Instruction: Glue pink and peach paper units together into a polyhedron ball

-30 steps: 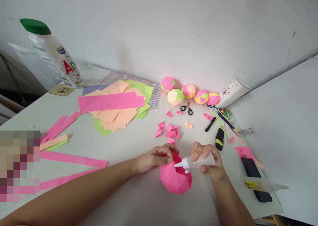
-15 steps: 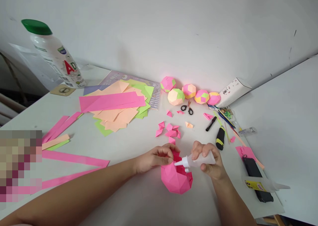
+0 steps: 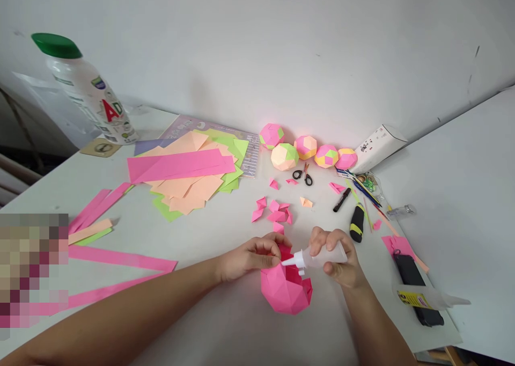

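Note:
A pink faceted paper ball (image 3: 286, 295), open at its top, sits on the table in front of me. The fingers of my left hand (image 3: 251, 257) pinch its upper left rim. In my right hand (image 3: 340, 261) is a small clear glue bottle (image 3: 324, 256), held nearly level, its white nozzle pointing left at the rim close to my left fingertips. Whether glue is coming out is too small to see. Just beyond the ball lie several folded pink paper pieces (image 3: 277, 213) and one peach piece (image 3: 306, 202).
Finished paper balls (image 3: 285, 156) line the wall behind black-handled scissors (image 3: 303, 175). Coloured paper sheets (image 3: 185, 165) and a white bottle (image 3: 92, 97) stand left. A marker (image 3: 341, 200), a cutter (image 3: 357, 222), a phone (image 3: 410, 272) and a larger glue bottle (image 3: 426, 299) lie right.
The glue bottle in my right hand has shifted very slightly left along the ball's rim. My left hand keeps its pinch in the same place.

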A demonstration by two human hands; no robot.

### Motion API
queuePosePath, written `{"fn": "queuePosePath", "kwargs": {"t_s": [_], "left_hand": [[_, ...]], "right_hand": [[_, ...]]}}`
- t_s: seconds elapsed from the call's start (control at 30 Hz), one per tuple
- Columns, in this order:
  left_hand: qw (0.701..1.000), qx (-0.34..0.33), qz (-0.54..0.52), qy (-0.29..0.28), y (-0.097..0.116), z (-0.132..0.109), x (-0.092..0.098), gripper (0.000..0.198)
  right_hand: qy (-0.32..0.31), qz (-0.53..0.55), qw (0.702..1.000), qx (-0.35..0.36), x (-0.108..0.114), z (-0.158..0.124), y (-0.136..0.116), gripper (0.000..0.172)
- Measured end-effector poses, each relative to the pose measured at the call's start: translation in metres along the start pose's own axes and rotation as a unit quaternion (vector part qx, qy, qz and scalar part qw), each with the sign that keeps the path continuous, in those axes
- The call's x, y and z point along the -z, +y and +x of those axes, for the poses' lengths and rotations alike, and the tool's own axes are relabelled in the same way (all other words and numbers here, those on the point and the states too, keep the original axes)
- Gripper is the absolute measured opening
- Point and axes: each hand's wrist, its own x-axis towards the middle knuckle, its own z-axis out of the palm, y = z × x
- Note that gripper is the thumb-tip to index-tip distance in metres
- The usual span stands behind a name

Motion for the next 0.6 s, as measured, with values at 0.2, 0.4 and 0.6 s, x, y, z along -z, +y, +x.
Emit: {"fn": "queuePosePath", "kwargs": {"t_s": [0.2,0.4,0.6], "left_hand": [[1.0,-0.002,-0.005,0.006,0.0014,0.0007,-0.001,0.014],[1.0,-0.001,-0.017,0.004,0.0006,0.0002,-0.0024,0.015],[1.0,-0.003,-0.017,0.002,-0.0002,0.0007,-0.0018,0.013]], "right_hand": [[-0.008,0.023,1.0,-0.01,0.0008,-0.0002,0.0014,0.02],[0.023,0.004,1.0,-0.014,0.0,-0.0008,0.0017,0.023],[0.012,0.002,1.0,-0.018,0.0002,-0.0025,0.0037,0.023]]}}
